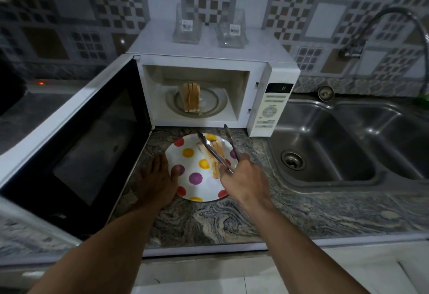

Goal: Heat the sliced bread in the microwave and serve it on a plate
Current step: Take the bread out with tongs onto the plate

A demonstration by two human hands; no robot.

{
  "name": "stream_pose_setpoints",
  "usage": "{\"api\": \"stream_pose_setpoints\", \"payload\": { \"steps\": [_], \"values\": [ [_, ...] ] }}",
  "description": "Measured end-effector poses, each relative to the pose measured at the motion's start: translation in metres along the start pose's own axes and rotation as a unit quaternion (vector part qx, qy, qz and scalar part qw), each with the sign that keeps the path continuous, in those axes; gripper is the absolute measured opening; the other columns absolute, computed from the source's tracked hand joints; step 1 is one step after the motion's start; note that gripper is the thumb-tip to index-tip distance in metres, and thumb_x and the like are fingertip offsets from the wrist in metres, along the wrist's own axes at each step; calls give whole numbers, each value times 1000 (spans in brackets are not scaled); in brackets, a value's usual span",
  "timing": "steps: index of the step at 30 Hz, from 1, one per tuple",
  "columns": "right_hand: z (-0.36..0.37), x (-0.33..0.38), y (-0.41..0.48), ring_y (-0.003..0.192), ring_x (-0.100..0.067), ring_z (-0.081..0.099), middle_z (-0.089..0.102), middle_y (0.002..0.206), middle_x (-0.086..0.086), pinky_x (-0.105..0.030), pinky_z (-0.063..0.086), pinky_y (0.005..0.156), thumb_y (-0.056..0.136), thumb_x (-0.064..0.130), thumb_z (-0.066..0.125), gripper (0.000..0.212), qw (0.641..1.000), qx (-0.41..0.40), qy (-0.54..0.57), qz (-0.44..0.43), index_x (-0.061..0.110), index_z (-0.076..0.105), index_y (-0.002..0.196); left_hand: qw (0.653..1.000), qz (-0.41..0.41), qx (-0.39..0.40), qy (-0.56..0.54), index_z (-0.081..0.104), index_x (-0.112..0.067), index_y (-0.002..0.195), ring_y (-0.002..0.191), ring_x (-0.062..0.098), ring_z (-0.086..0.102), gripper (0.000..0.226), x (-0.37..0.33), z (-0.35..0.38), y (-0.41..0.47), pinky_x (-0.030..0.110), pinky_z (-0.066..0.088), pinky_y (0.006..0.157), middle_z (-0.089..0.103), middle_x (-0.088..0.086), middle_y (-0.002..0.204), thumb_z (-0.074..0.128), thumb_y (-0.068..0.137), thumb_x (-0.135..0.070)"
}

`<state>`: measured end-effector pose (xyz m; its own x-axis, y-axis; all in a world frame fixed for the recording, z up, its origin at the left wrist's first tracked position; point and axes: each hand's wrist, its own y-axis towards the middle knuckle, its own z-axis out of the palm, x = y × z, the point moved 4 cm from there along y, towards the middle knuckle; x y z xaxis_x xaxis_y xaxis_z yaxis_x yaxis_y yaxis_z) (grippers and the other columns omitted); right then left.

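A white microwave (269,108) stands on the counter with its door (76,140) swung wide open to the left. Several bread slices (191,97) stand upright on the glass turntable inside. In front of it sits a white plate with coloured dots (188,170), and a few bread slices (214,154) lie on its right half. My right hand (243,177) grips metal tongs (217,150), whose open tips hover over the plate's far edge, empty. My left hand (157,177) lies flat on the counter, its thumb resting on the plate's left rim.
A steel double sink (348,145) with a curved tap (376,27) fills the counter to the right. Two clear glass containers (209,29) stand on top of the microwave. The marbled stone counter (209,221) runs to a front edge near me.
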<state>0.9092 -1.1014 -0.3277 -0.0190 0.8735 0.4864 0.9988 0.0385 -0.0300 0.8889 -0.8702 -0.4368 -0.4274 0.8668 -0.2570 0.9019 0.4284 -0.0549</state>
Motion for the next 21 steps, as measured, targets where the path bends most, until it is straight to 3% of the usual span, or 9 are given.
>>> {"api": "stream_pose_setpoints", "payload": {
  "steps": [4, 6, 11, 13, 18, 21],
  "values": [
    [-3, 9, 10, 99, -34, 65, 68, 106, -10, -37, 50, 75, 88, 55, 57, 47, 1000, 5, -11, -10, 17, 51, 115, 999, 1, -32, 23, 22, -14, 156, 148, 27, 20, 69, -2, -1, -2, 53, 16, 117, 28, 5, 160, 16, 99, -54],
    [-4, 18, 20, 99, -34, 65, 68, 106, -10, -36, 47, 72, 88, 56, 56, 46, 1000, 3, -5, -14, 16, 50, 111, 998, 6, -55, 22, 32, -12, 153, 143, 31, 30, 80, -2, -3, -1, 54, 21, 114, 37, 8, 155, 9, 92, -59],
    [-7, 42, 59, 103, -36, 64, 67, 111, -13, -37, 48, 72, 91, 54, 54, 51, 1000, -9, 17, 4, 10, 52, 116, 999, 1, -37, -12, 17, -17, 157, 149, 28, 19, 84, 0, 2, 8, 47, 5, 118, 23, 6, 163, 7, 89, -63],
    [-6, 54, 78, 105, -37, 64, 66, 113, -14, -38, 49, 74, 92, 53, 55, 51, 999, -2, 35, -1, 9, 52, 117, 999, 3, -51, -14, 20, -17, 157, 148, 28, 22, 84, 2, 3, 9, 46, 4, 119, 25, 7, 162, 7, 88, -64],
    [2, 85, 117, 104, -33, 64, 66, 114, -10, -34, 45, 71, 94, 53, 57, 46, 999, 22, 39, -15, 13, 53, 116, 998, 7, -55, 5, 31, -16, 154, 144, 30, 32, 85, 8, 12, 15, 51, 14, 120, 37, 8, 157, 5, 90, -65],
    [13, 95, 135, 104, -34, 66, 68, 112, -10, -35, 52, 76, 90, 46, 62, 45, 998, 31, 48, -15, 10, 57, 117, 998, 11, -60, -6, 44, -11, 147, 137, 35, 43, 80, 8, 11, 13, 54, 25, 116, 49, 13, 147, 13, 93, -62]
  ]
}}
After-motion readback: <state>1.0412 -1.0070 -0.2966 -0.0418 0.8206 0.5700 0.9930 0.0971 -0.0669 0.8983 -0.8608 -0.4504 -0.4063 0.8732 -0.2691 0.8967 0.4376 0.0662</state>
